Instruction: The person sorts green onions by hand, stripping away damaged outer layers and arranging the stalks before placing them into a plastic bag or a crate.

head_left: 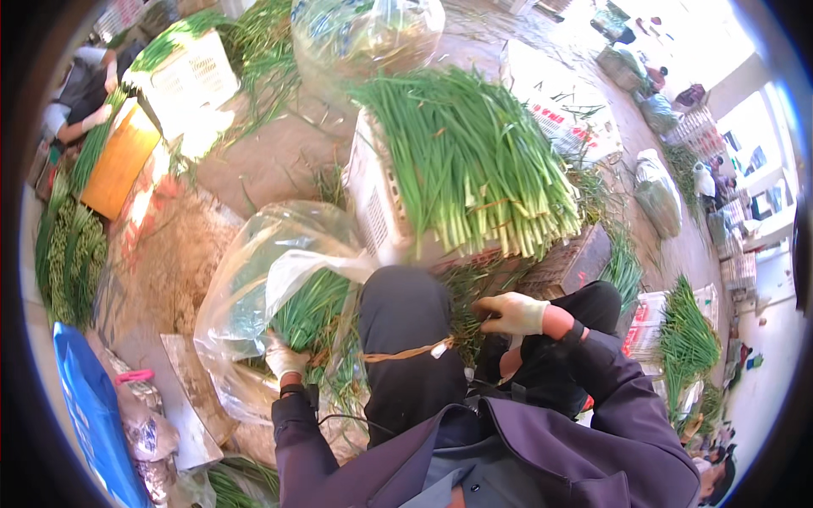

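My left hand point(286, 359), in a pale glove, reaches to a clear plastic bag point(222, 296) with loose green leaves point(312, 311) inside. Its fingertips lie against the leaves and plastic, so their closure is unclear. Over by my bent right leg, my right hand point(515, 313) is gloved too, its discoloured fingers pointing left and parted from the thumb, with nothing visible in them. Ahead of me, a thick layer of long green chive-like stalks point(474, 161) lies on a white plastic crate point(377, 190), pale cut ends towards me. A tan band point(406, 354) circles my black-covered left knee.
A large filled plastic bag point(368, 38) stands beyond the crate. At far left, a person's gloved hand point(97, 117) is beside an orange board point(121, 161). A blue bag point(95, 415) lies at lower left; more greens point(688, 339) rest on a crate at right.
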{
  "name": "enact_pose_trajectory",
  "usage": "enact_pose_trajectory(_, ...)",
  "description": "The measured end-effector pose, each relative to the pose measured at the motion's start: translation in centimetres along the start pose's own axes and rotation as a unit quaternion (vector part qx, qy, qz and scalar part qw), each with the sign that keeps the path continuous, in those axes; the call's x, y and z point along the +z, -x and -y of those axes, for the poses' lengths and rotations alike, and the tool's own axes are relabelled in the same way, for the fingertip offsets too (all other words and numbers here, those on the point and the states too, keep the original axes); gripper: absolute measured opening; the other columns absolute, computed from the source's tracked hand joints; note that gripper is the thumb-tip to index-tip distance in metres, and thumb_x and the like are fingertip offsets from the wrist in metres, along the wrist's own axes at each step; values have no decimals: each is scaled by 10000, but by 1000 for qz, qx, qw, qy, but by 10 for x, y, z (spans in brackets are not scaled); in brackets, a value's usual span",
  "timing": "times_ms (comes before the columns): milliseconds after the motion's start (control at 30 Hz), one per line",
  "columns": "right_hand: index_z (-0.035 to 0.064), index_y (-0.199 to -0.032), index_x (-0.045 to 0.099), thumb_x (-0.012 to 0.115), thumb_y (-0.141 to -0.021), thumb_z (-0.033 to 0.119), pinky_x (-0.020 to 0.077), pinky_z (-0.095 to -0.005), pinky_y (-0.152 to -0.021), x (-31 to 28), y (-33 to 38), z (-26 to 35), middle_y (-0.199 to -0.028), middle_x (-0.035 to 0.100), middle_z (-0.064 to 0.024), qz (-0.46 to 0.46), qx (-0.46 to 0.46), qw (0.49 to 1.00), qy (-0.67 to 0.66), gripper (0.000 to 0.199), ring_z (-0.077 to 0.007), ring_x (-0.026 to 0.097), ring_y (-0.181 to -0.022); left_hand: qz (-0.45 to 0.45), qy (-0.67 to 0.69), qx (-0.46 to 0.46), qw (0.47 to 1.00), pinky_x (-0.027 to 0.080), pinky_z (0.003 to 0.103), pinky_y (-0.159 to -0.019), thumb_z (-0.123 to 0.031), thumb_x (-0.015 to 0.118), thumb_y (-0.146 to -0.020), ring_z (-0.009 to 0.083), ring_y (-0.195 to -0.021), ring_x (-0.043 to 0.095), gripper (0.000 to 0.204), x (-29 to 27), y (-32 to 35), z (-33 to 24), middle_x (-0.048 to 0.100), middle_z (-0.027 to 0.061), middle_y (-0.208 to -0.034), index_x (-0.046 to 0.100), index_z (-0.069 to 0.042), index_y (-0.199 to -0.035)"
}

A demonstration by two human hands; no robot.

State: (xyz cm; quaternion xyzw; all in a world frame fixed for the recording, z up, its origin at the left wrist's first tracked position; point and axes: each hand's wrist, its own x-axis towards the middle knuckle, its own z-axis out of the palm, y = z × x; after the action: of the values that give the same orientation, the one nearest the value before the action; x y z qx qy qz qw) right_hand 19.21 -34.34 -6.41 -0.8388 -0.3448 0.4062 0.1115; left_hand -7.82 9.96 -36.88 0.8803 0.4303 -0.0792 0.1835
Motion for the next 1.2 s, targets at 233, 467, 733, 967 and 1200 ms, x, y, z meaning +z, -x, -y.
enact_pose_trajectory(233,19,-1301,635,701,-887,139,566,-364,-892,-22,20,35,-1095,740,-173,-42,-19,997,-62,436,-275,730,-968,58,13,36,998,580,480,-801,-432,825,-707,393,-893,732,621,-97,-31,0,751,212,-970,671,-88,-1200)
enact_pose_trajectory(467,-24,-1288,625,626,-892,-37,560,-275,-815,-88,15,143,-1047,728,-102,-57,-97,963,-243,396,-135,697,-901,-44,336,2,941,569,313,-730,-163,867,-683,180,-788,711,555,-174,-34,78,756,129,-974,685,14,-1176)
enact_pose_trajectory(733,6,-1287,653,698,-900,125,579,-315,-835,-58,-24,276,-1051,759,-133,75,-294,945,-122,408,-187,738,-895,72,564,22,823,551,327,-779,-102,754,-836,198,-874,675,395,-226,-3,70,712,79,-987,665,8,-1204)
enact_pose_trajectory(967,16,-1102,713,785,-787,352,572,-443,-808,73,-121,298,-1076,726,-206,28,-249,968,4,466,-349,715,-940,233,839,-71,488,554,346,-719,-271,603,-1017,190,-827,679,260,-150,56,88,720,94,-983,675,-36,-1101)
enact_pose_trajectory(1200,45,-1044,758,685,-840,200,573,-445,-762,175,-214,275,-933,761,-174,-32,-265,925,270,266,-366,735,-860,152,767,-29,622,610,396,-699,-489,624,-967,286,-828,723,547,-190,109,13,737,158,-1020,634,10,-1191)
